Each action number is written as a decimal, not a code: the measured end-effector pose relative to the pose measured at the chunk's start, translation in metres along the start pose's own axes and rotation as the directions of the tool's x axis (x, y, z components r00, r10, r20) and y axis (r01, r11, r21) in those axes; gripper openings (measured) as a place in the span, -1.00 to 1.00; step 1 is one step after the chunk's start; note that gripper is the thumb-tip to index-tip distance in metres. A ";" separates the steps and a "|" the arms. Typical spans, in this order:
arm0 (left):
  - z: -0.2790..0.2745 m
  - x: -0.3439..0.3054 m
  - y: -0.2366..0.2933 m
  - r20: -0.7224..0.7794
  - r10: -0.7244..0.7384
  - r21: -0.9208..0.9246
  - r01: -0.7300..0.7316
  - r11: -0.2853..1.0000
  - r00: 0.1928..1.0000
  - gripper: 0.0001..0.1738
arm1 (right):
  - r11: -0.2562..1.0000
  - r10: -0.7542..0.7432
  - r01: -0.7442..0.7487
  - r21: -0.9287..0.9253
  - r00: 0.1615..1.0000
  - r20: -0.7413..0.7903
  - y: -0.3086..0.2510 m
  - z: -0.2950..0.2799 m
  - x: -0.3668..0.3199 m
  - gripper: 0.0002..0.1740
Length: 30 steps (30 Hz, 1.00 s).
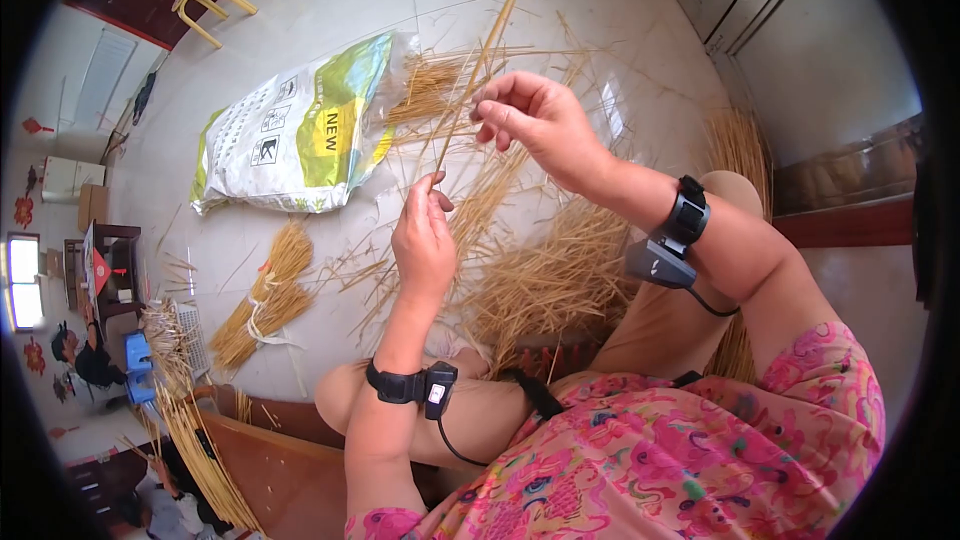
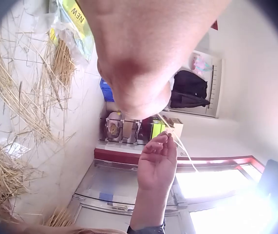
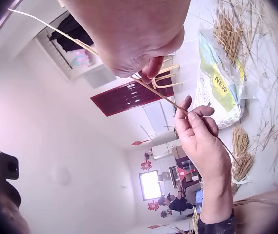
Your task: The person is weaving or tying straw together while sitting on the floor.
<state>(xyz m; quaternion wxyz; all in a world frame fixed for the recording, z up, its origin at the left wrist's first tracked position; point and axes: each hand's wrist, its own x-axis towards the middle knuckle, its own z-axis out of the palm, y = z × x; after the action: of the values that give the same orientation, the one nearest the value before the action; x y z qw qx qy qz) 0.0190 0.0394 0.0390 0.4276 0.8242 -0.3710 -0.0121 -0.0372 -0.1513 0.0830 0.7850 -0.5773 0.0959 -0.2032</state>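
Observation:
A long, thin straw stalk [image 1: 499, 30] slants up and away from my left hand [image 1: 424, 245] in the head view. The thumb and fingers of that hand pinch its lower part, and in the right wrist view the stalk [image 3: 162, 96] runs on past the palm. Higher up, my right hand [image 1: 548, 130] has its fingers bent, with thumb and fingertips together right at the stalk. Seen from the left wrist, the fingertips of the right hand [image 2: 156, 163] meet beside the pale strand. Loose straw [image 1: 550, 270] lies heaped on the floor below both hands.
A white and green bag [image 1: 290, 130] lies on the floor, with straw [image 1: 428, 85] at its open end. Nearer is a tied straw bundle [image 1: 262, 300]. More straw [image 1: 740, 155] stands by the metal door [image 1: 830, 70]. A person [image 1: 95, 360] sits far left.

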 end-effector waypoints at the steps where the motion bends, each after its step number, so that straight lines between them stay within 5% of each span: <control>1: -0.001 0.000 -0.001 -0.006 0.007 -0.006 -0.007 1.000 1.000 -0.73 | 1.000 -0.016 0.016 0.000 1.000 -0.026 -0.003 0.000 0.001 -0.87; 7: 0.002 -0.002 -0.008 -0.020 0.078 0.134 -0.075 0.988 0.997 -0.71 | 0.999 -0.032 0.032 -0.018 0.999 -0.007 -0.006 -0.009 0.006 -0.88; 16: -0.002 0.008 0.005 -0.151 0.179 0.047 -0.174 0.984 0.972 -0.84 | 0.992 0.124 -0.120 -0.036 0.981 0.148 0.023 0.018 -0.023 -0.88; 30: 0.000 0.003 0.013 -0.101 0.120 0.067 -0.114 0.991 0.988 -0.94 | 0.974 0.216 -0.208 -0.093 0.973 0.087 0.036 0.023 -0.034 -0.90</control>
<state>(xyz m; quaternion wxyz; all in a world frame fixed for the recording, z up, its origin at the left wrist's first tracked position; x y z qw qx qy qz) 0.0132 0.0327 0.0494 0.4210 0.8133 -0.3959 0.0678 -0.0512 -0.1074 0.0536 0.7812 -0.6050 0.1272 -0.0861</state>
